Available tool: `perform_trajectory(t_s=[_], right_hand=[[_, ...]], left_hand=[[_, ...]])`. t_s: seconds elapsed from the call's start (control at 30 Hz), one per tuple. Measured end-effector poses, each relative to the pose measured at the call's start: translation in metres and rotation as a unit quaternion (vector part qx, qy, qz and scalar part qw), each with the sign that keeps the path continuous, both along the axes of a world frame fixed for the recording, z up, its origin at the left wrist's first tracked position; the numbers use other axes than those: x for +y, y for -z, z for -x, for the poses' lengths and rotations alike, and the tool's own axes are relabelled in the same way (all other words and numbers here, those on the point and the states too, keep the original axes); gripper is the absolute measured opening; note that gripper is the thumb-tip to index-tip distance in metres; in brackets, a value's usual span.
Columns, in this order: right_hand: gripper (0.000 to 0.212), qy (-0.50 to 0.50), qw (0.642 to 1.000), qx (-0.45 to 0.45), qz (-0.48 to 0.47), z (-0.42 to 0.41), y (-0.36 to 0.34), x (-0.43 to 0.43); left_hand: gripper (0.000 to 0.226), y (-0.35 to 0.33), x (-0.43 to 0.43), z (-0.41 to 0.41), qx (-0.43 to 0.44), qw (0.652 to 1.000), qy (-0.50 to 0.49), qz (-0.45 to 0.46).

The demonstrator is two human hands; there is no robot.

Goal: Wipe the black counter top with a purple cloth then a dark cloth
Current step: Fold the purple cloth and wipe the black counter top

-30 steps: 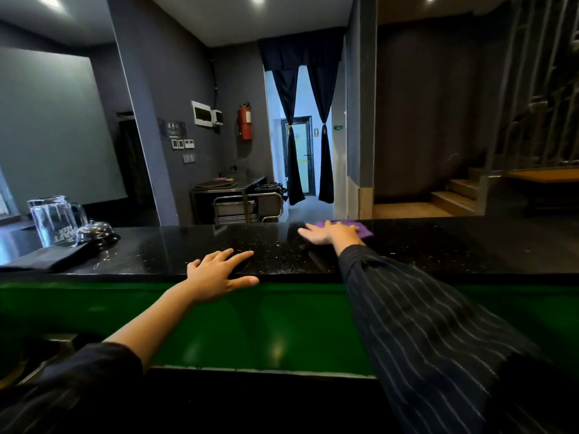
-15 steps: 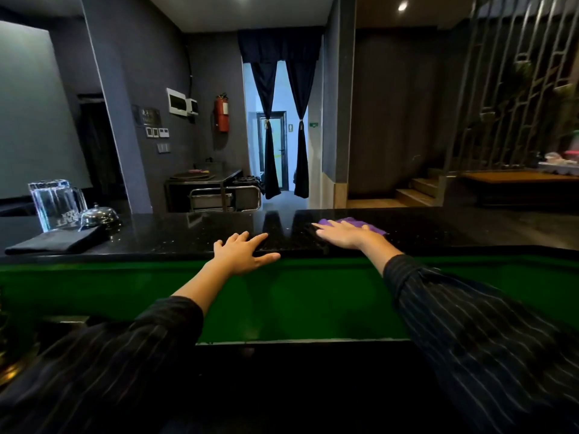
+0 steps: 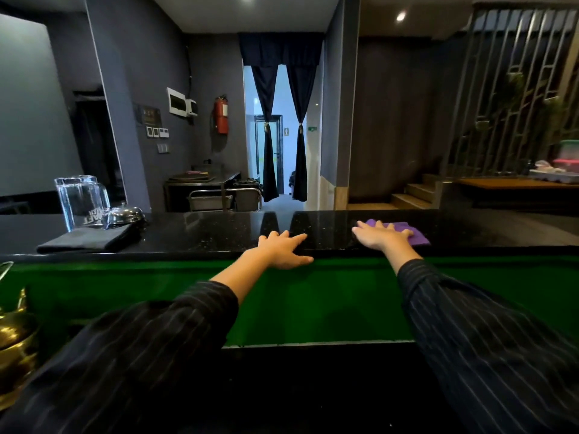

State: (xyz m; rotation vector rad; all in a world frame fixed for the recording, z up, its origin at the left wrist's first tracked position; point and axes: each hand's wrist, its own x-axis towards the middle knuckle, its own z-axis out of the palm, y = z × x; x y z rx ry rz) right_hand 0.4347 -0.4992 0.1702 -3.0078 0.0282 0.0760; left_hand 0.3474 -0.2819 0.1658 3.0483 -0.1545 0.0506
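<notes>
The black counter top [image 3: 206, 233] runs across the view, glossy and speckled. My right hand [image 3: 380, 235] lies flat, fingers spread, pressing a purple cloth [image 3: 413, 234] onto the counter right of centre; the cloth shows beyond and to the right of the fingers. My left hand [image 3: 283, 249] rests palm down on the counter's near edge at the centre, fingers apart, holding nothing. A folded dark cloth [image 3: 89, 239] lies on the counter at the left, well away from both hands.
A clear glass pitcher [image 3: 82, 201] and a metal call bell [image 3: 125, 214] stand behind the dark cloth. A green panel [image 3: 313, 299] drops below the counter edge. A brass object [image 3: 14, 339] sits low at the left. Stairs and a metal screen are beyond, right.
My right hand has slid the purple cloth rightward along the counter. My left hand has stayed on the near edge at about the same spot. The view has shifted right.
</notes>
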Motion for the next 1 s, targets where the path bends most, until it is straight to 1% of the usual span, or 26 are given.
perform_trajectory(t_s=[0.07,0.1,0.13,0.2,0.23,0.33,0.37,0.43,0.47,0.53,0.67,0.77,0.83,0.9,1.0], right_hand=[[0.058,-0.030,1.000,-0.010,0.001,0.009,-0.001,0.030],[0.058,-0.046,0.999,-0.015,0.000,0.013,-0.001,0.047],[0.058,-0.062,0.998,-0.019,-0.002,0.016,-0.001,0.064],[0.058,-0.093,0.995,-0.022,-0.005,0.022,-0.001,0.103],[0.058,-0.110,0.994,-0.021,-0.006,0.025,-0.001,0.123],[0.057,-0.161,0.987,-0.014,-0.004,0.034,0.001,0.185],[0.057,-0.177,0.984,-0.012,-0.001,0.037,0.001,0.204],[0.057,-0.205,0.979,-0.006,-0.002,0.040,0.001,0.235],[0.057,-0.214,0.977,-0.002,-0.006,0.039,0.001,0.246],[0.056,-0.224,0.975,0.004,-0.014,0.036,0.000,0.258],[0.056,-0.251,0.968,0.018,-0.023,0.025,-0.002,0.241],[0.057,-0.214,0.976,0.019,-0.031,0.000,-0.001,0.190],[0.062,-0.168,0.985,0.022,-0.028,-0.023,0.000,0.144],[0.065,-0.111,0.993,0.026,-0.027,-0.043,0.001,0.102],[0.064,-0.052,0.998,0.027,-0.038,-0.058,-0.001,0.067]], left_hand=[[0.060,-0.008,0.026,0.005,-0.018,0.994,0.034,0.102],[0.052,-0.012,0.043,0.008,-0.048,0.989,0.043,0.129],[0.046,-0.016,0.062,0.011,-0.086,0.987,0.045,0.128],[0.039,-0.016,0.101,0.013,-0.127,0.986,0.030,0.102],[0.040,-0.014,0.119,0.014,-0.122,0.989,0.008,0.085],[0.047,0.001,0.150,0.018,-0.052,0.995,-0.076,0.031],[0.048,0.006,0.152,0.020,-0.039,0.996,-0.083,0.002],[0.049,0.011,0.151,0.022,-0.045,0.995,-0.075,-0.050],[0.049,0.012,0.150,0.022,-0.053,0.994,-0.074,-0.056],[0.049,0.012,0.152,0.018,-0.071,0.993,-0.082,-0.038],[0.053,0.011,0.155,0.017,-0.051,0.995,-0.090,-0.010],[0.059,0.008,0.157,0.015,-0.034,0.995,-0.091,-0.003],[0.073,0.006,0.156,0.018,-0.034,0.995,-0.091,0.017],[0.091,0.005,0.155,0.024,-0.029,0.995,-0.086,0.028],[0.113,0.004,0.154,0.029,-0.027,0.997,-0.072,0.002]])
